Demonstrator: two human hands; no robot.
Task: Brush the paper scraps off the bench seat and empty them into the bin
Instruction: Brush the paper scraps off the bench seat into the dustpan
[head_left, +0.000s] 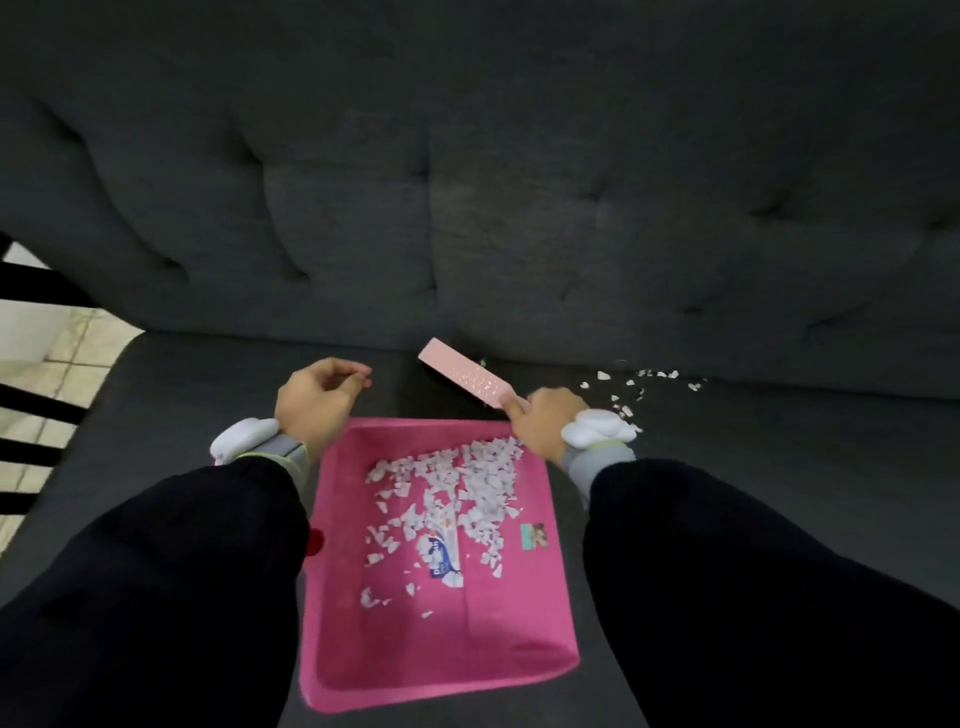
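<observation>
Looking down from the person's head, the camera showed a dark grey padded bench seat (753, 493) with a button-tufted backrest (467, 182) rising behind it. A bright pink dustpan (519, 623) lay flat on the seat near its front edge, between the person's two forearms. Inside it sat a heap of white paper scraps (467, 483), thickest in the half nearer the backrest. A larger printed wrapper (441, 551) lay among them, and a small green label (534, 535) sat on the pan's floor to the right.

The right hand (540, 421) was closed round the handle of a pale pink brush (462, 376) at the dustpan's far right corner. The brush pointed up and left toward the seam where seat met backrest. Whether its head touched the fabric could not be told. The left hand (317, 400) hung over the seat at the pan's far left corner, fingers loosely curled, thumb near the fingertips, with nothing visible in it.

Some loose scraps (631, 387) lay scattered on the seat to the right of the right hand, close along the seat's back edge. Both arms wore dark sleeves (753, 571), and each wrist had a grey band carrying a white pad. Past the seat's left edge were pale floor tiles (78, 343) and black bars (31, 405).
</observation>
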